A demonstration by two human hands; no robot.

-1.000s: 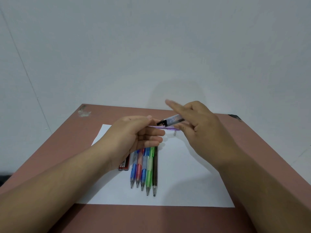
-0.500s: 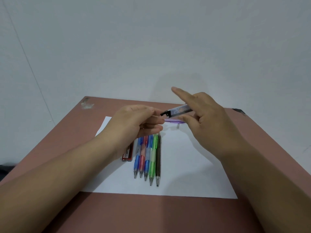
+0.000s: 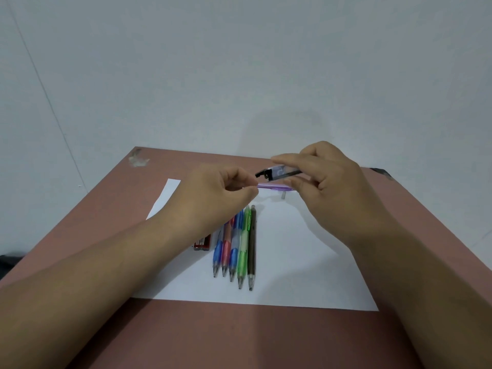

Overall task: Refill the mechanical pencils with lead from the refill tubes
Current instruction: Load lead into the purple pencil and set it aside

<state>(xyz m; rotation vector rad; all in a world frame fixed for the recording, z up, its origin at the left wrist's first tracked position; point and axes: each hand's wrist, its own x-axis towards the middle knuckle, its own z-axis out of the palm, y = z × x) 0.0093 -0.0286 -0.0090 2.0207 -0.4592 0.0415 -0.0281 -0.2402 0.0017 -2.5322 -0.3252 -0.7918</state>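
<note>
Hands on lead tube, purple pencil

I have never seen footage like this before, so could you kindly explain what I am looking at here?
There is no machine: a camera worn on a person's head looks down at their two bare hands. On the brown table lies a white paper sheet with five mechanical pencils side by side and a red refill tube beside them. The right hand holds a clear lead refill tube with its black cap open. The left hand pinches one end of a purple mechanical pencil. A small cap-like piece lies beneath.
</note>
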